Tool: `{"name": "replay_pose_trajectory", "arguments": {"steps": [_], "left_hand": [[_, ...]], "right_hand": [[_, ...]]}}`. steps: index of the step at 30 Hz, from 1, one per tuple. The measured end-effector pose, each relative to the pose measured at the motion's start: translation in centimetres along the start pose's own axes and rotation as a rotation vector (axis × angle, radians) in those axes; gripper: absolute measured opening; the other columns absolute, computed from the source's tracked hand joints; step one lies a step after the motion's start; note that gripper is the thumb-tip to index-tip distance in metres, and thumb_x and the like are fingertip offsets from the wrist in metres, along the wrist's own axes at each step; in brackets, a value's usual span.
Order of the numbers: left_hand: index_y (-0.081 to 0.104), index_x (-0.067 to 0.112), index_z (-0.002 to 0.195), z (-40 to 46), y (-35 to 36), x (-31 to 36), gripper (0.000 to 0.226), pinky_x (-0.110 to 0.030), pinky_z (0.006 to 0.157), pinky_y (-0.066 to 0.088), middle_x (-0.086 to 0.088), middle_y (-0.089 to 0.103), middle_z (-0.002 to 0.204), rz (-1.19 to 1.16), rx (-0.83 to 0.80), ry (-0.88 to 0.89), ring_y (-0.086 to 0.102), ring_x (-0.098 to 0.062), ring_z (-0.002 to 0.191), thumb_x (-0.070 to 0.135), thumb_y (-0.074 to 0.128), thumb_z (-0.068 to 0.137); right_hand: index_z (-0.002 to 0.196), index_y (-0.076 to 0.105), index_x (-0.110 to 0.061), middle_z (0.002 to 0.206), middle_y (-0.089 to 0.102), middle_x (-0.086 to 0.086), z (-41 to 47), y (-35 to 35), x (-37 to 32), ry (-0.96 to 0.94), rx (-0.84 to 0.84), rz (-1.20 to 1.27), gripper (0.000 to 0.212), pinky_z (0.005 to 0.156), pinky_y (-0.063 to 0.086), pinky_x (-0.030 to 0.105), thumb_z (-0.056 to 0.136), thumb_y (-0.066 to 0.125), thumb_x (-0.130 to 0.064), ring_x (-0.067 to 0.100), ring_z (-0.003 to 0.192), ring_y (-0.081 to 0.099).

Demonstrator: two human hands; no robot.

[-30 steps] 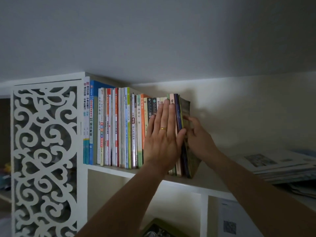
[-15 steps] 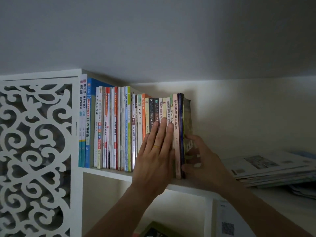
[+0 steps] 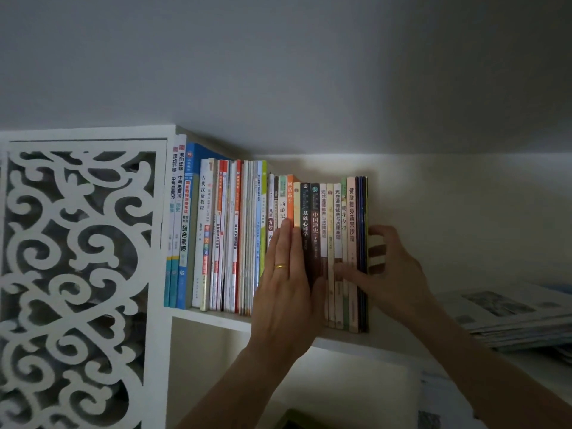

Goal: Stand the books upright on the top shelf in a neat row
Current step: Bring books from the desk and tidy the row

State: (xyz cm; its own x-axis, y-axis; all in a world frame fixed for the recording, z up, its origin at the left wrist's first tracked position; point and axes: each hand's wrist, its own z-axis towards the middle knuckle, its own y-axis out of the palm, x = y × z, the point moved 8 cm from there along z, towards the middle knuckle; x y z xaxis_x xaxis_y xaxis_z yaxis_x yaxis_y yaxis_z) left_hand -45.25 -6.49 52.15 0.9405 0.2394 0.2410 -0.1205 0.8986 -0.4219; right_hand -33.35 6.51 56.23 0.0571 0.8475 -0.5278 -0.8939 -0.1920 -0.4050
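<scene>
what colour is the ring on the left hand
Gold, on the left hand; the ring shows plainly in the head view.

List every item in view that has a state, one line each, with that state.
Row of colourful upright books: standing, spines out, on the top shelf.
White wooden top shelf: carrying the row.
Left hand with gold ring: flat, fingers straight, pressing the spines.
Right hand: curled round the row's right end, thumb on the spines.
Stack of printed papers: lying flat, right of the row.
White carved lattice panel: upright, left of the books.

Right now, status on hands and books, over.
Left hand flat against spines. Right hand grips the row's right end. Row of books upright on top shelf. Stack of papers lying flat at right.
</scene>
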Motion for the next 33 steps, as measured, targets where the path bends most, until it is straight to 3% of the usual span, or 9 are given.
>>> {"name": "replay_pose_trajectory", "arguments": {"steps": [4,9,13,16,20,23,26,29,33], "left_hand": [[0.003,0.016,0.166,0.1,-0.7,-0.4,0.08,-0.037,0.125,0.016,0.001,-0.004,0.175,0.005,0.001,0.031,-0.006,-0.016,0.161,0.044,0.045,0.105],[-0.001,0.017,0.166,0.3,-0.7,-0.4,0.084,-0.035,0.122,0.017,0.002,-0.002,0.174,-0.024,0.004,0.041,-0.004,-0.016,0.161,0.041,0.05,0.103],[0.0,0.019,0.166,0.0,-0.6,-0.3,0.087,-0.04,0.123,0.027,0.002,-0.001,0.174,-0.142,0.021,0.037,0.0,-0.018,0.161,0.035,0.055,0.101],[0.002,0.017,0.166,-0.3,-0.4,-0.1,0.088,-0.049,0.124,0.034,0.0,0.002,0.173,-0.182,0.037,0.017,0.002,-0.019,0.161,0.036,0.057,0.101],[0.015,0.013,0.164,-0.3,-0.5,0.1,0.084,-0.052,0.121,0.039,-0.006,0.016,0.169,-0.161,0.074,-0.043,0.014,-0.025,0.157,0.036,0.062,0.098],[0.035,0.012,0.155,-0.4,-1.1,0.2,0.077,-0.046,0.108,0.049,-0.011,0.035,0.153,-0.086,0.144,-0.074,0.031,-0.025,0.139,0.034,0.069,0.09],[0.043,0.016,0.151,-0.4,-1.4,1.1,0.07,-0.037,0.1,0.04,-0.008,0.044,0.142,0.052,0.167,-0.033,0.042,-0.022,0.126,0.047,0.062,0.091],[0.042,0.017,0.154,-0.4,-1.0,1.3,0.069,-0.032,0.102,0.041,-0.006,0.043,0.145,-0.019,0.157,-0.031,0.047,-0.021,0.126,0.05,0.055,0.094],[0.026,0.013,0.161,-0.8,-0.3,1.4,0.078,-0.04,0.104,0.055,-0.006,0.031,0.152,-0.222,0.157,-0.091,0.046,-0.024,0.133,0.048,0.054,0.098]], "right_hand": [[0.138,0.042,-0.029,0.099,0.055,-0.025,0.1,-0.2,0.0,-0.016,-0.027,0.026,0.076,0.063,0.046,0.006,0.077,0.085,-0.043,-0.005,0.087,0.059],[0.136,0.044,-0.031,0.101,0.059,-0.023,0.2,-0.5,0.3,-0.015,-0.031,0.058,0.071,0.061,0.049,0.002,0.078,0.085,-0.04,-0.005,0.089,0.061],[0.136,0.044,-0.033,0.104,0.06,-0.024,0.1,-0.8,0.5,0.004,-0.045,0.056,0.067,0.074,0.055,0.013,0.081,0.082,-0.038,-0.005,0.094,0.062],[0.139,0.042,-0.031,0.103,0.06,-0.024,-0.3,-1.1,0.5,-0.013,-0.004,-0.031,0.064,0.071,0.051,0.013,0.086,0.078,-0.038,-0.006,0.087,0.06],[0.14,0.032,-0.021,0.109,0.065,-0.002,-0.8,-0.6,-0.1,-0.018,0.093,-0.298,0.066,0.069,0.051,0.027,0.089,0.07,-0.037,0.013,0.081,0.061],[0.142,0.023,-0.024,0.117,0.065,0.002,-0.4,0.4,-0.4,0.009,0.05,-0.396,0.077,0.074,0.057,0.036,0.086,0.073,-0.042,0.023,0.089,0.066],[0.144,0.021,-0.022,0.12,0.065,0.004,-0.3,0.8,-0.6,0.019,0.042,-0.457,0.075,0.066,0.049,0.03,0.089,0.069,-0.04,0.021,0.082,0.062],[0.142,0.024,-0.021,0.121,0.066,0.007,-0.3,0.8,-0.4,0.051,0.059,-0.432,0.07,0.07,0.054,0.033,0.09,0.067,-0.041,0.024,0.086,0.065],[0.137,0.028,-0.021,0.116,0.066,0.007,-0.6,0.8,-0.1,0.135,0.07,-0.405,0.069,0.076,0.058,0.039,0.088,0.069,-0.043,0.028,0.089,0.066]]}}
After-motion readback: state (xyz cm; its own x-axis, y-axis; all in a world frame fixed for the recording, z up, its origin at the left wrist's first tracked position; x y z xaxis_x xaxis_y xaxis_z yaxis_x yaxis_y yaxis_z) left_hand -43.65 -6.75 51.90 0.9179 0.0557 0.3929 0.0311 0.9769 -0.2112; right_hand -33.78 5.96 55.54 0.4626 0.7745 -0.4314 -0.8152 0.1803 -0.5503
